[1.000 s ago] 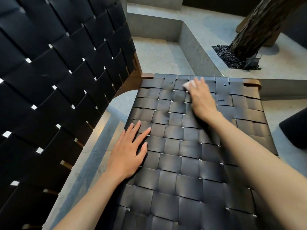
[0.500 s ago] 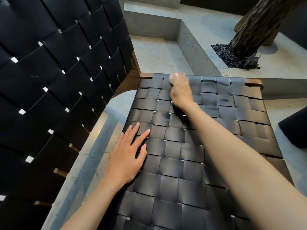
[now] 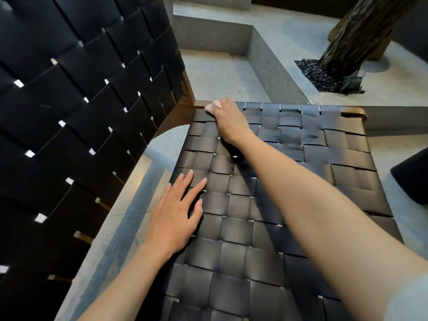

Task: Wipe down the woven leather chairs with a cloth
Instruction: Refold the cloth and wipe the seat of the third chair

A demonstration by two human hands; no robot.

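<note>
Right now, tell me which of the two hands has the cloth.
The right hand, at the far left corner of the woven seat, has the pale cloth under its fingers. The left hand lies flat and empty on it.

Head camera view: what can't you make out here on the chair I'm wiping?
All in the head view.
Cloth: only a pale corner shows; the right hand covers the rest, so its grip is unclear.
Seat: the right forearm hides a strip; the bottom edge cuts off the near end.
Chair back: cut off at left and top.
Tree trunk: cut off at top.
</note>
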